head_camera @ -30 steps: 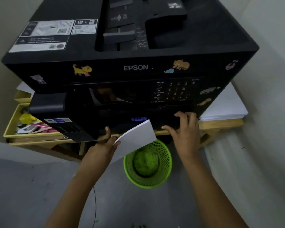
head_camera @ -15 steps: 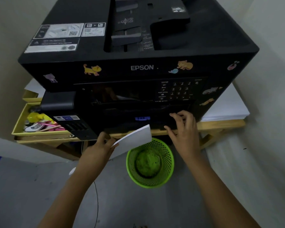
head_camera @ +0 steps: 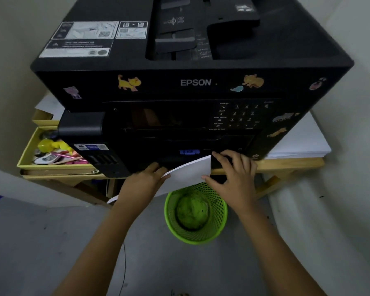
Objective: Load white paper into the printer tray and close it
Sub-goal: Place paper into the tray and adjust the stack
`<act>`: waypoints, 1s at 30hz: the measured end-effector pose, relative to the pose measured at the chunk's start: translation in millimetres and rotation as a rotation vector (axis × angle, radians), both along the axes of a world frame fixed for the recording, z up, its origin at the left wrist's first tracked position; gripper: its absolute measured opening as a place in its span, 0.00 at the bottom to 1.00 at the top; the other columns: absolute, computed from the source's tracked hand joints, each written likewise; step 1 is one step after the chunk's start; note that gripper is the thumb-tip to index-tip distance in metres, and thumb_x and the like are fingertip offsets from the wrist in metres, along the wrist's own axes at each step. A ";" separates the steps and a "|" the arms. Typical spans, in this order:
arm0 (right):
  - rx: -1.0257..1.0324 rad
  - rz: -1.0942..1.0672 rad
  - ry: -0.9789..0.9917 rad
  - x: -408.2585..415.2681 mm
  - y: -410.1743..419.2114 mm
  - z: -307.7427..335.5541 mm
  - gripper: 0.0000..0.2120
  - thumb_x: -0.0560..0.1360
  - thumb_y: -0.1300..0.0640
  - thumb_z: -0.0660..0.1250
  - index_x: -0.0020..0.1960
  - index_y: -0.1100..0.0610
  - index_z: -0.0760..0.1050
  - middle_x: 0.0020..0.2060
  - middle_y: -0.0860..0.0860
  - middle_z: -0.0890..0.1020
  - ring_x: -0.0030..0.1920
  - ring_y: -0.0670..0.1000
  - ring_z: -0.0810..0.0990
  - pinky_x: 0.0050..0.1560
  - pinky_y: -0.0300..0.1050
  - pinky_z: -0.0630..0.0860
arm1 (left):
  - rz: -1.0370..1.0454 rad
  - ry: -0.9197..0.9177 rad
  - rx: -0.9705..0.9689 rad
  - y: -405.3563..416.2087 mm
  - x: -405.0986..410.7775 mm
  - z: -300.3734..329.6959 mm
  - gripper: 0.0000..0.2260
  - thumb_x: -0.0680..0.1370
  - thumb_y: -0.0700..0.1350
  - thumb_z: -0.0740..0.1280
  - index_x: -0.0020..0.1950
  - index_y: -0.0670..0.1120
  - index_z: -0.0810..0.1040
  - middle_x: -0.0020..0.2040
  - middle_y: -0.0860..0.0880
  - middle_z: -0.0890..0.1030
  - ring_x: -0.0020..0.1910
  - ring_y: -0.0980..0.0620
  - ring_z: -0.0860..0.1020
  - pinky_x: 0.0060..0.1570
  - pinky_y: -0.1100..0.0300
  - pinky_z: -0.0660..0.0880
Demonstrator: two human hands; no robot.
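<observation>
The left hand [head_camera: 143, 184] pinched the white paper [head_camera: 188, 174] by its edge, tilted toward the printer [head_camera: 192, 82]. The right hand [head_camera: 233, 176] curled at the dark tray front, likely to pull it open.

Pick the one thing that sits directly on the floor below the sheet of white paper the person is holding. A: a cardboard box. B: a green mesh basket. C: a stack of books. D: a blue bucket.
B: a green mesh basket stands on the floor right under the white paper, which the left hand holds at the printer front.
</observation>
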State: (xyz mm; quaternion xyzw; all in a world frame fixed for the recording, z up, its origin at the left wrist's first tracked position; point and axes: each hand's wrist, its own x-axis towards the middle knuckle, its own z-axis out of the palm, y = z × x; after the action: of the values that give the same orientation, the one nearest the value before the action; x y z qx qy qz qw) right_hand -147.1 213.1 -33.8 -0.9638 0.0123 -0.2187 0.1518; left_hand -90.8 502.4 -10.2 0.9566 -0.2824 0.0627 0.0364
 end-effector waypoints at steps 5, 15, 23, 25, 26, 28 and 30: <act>0.010 -0.006 0.014 10.3 -1.4 4.2 0.31 0.72 0.30 0.75 0.66 0.50 0.82 0.60 0.49 0.78 0.60 0.57 0.76 0.60 0.58 0.69 | -0.063 -0.041 0.002 -8.1 11.4 -3.0 0.19 0.83 0.55 0.54 0.58 0.48 0.81 0.52 0.47 0.81 0.33 0.40 0.81 0.25 0.54 0.76; 0.149 -0.114 -0.036 17.1 17.6 -2.5 0.26 0.73 0.37 0.78 0.62 0.53 0.80 0.55 0.53 0.77 0.55 0.58 0.75 0.56 0.58 0.76 | 0.066 -0.101 -0.047 -15.9 -0.8 -5.1 0.14 0.84 0.53 0.58 0.49 0.47 0.78 0.40 0.48 0.79 0.28 0.41 0.77 0.23 0.57 0.64; 0.333 -0.222 -0.111 10.9 25.8 -13.1 0.29 0.69 0.36 0.82 0.51 0.57 0.75 0.50 0.54 0.73 0.49 0.57 0.75 0.47 0.54 0.76 | 0.347 -0.041 -0.349 -23.2 -8.9 -6.3 0.17 0.80 0.59 0.67 0.40 0.48 0.79 0.26 0.48 0.75 0.25 0.43 0.75 0.23 0.57 0.65; 0.314 -0.206 -0.125 12.1 25.1 -13.2 0.29 0.69 0.36 0.82 0.49 0.58 0.75 0.49 0.54 0.72 0.47 0.56 0.74 0.46 0.51 0.74 | 0.395 -0.004 -0.436 -25.2 -11.0 -4.3 0.20 0.79 0.60 0.69 0.33 0.50 0.72 0.24 0.50 0.68 0.23 0.47 0.70 0.24 0.57 0.61; 0.308 -0.202 -0.126 12.8 24.1 -12.8 0.29 0.69 0.36 0.82 0.48 0.58 0.74 0.49 0.54 0.72 0.47 0.56 0.74 0.46 0.51 0.74 | 0.411 0.017 -0.472 -26.9 -11.6 -3.1 0.22 0.79 0.60 0.70 0.31 0.50 0.68 0.23 0.51 0.65 0.22 0.49 0.68 0.25 0.57 0.59; 0.302 -0.194 -0.122 13.9 22.5 -12.5 0.29 0.69 0.35 0.82 0.48 0.58 0.74 0.48 0.54 0.72 0.46 0.56 0.74 0.45 0.51 0.75 | 0.455 0.058 -0.534 -30.5 -12.6 -0.1 0.26 0.78 0.60 0.71 0.29 0.49 0.64 0.22 0.50 0.62 0.21 0.51 0.64 0.26 0.57 0.55; 0.315 -0.192 -0.106 14.7 22.0 -12.5 0.30 0.69 0.35 0.82 0.51 0.58 0.75 0.50 0.53 0.72 0.48 0.56 0.75 0.45 0.52 0.76 | 0.478 0.073 -0.561 -33.0 -13.2 1.0 0.27 0.77 0.60 0.71 0.28 0.47 0.63 0.22 0.49 0.61 0.21 0.52 0.63 0.26 0.57 0.54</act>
State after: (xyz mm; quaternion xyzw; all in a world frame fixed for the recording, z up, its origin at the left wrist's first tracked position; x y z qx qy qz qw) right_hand -132.4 235.1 -46.3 -0.9097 0.1304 -0.2780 0.2796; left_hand -104.0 469.5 -9.2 0.9500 -0.0212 0.1102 0.2914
